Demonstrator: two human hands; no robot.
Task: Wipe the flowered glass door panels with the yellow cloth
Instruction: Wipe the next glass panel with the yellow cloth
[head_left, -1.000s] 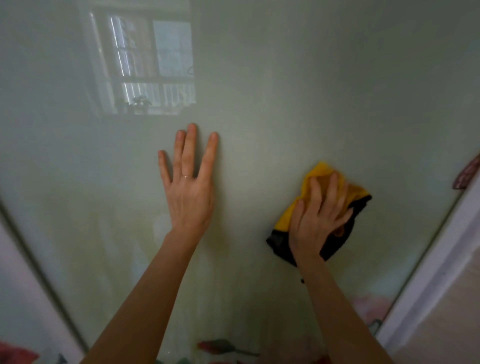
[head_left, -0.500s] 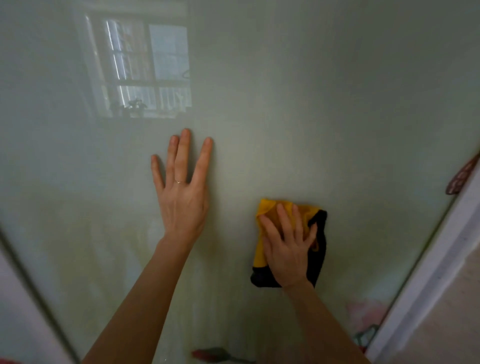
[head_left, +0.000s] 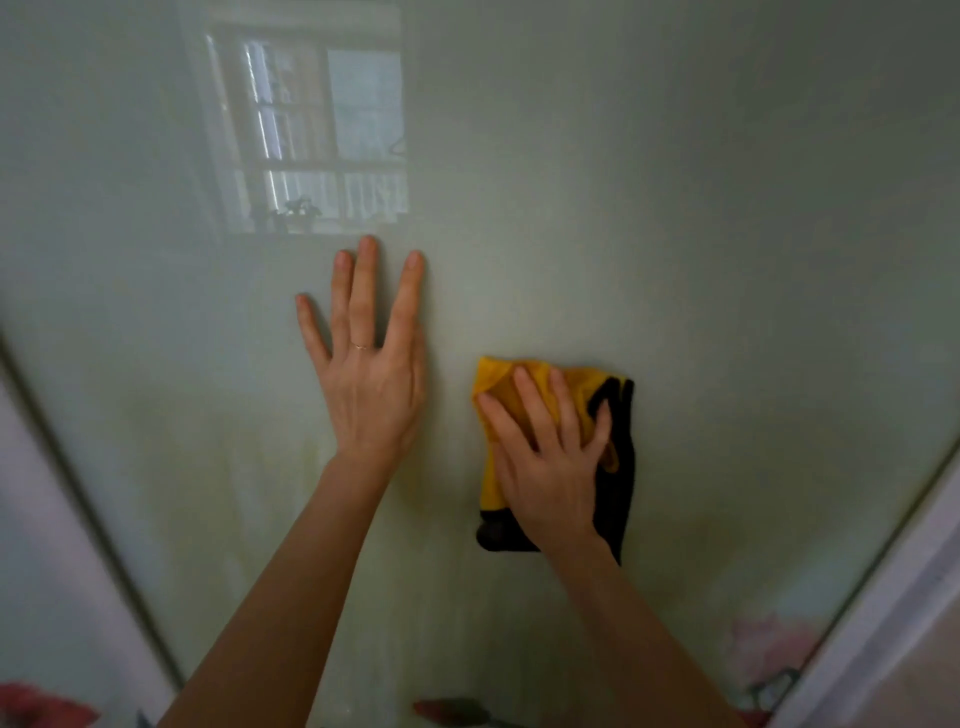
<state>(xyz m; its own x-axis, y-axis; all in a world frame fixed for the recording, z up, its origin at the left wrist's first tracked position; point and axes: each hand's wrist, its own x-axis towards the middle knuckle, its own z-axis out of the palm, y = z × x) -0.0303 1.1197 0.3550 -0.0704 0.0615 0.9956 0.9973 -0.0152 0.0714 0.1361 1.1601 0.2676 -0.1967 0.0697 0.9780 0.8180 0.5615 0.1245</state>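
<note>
The pale green glass door panel (head_left: 701, 234) fills most of the view, with printed flowers only along its bottom edge. My right hand (head_left: 545, 457) presses the yellow cloth (head_left: 524, 384), which has a black edge, flat against the glass with straight spread fingers, right of centre. My left hand (head_left: 371, 369) rests flat on the glass just left of the cloth, fingers straight and pointing up, a thin ring on one finger.
A window reflection (head_left: 311, 135) shows on the upper left of the glass. A neighbouring panel with a red flower (head_left: 41, 709) lies at the left beyond a dark frame strip (head_left: 93, 519). A white door frame (head_left: 883, 613) runs along the right.
My right hand has slid the cloth leftward and down across the glass, from the right toward my left hand. My left hand has stayed flat in about the same spot.
</note>
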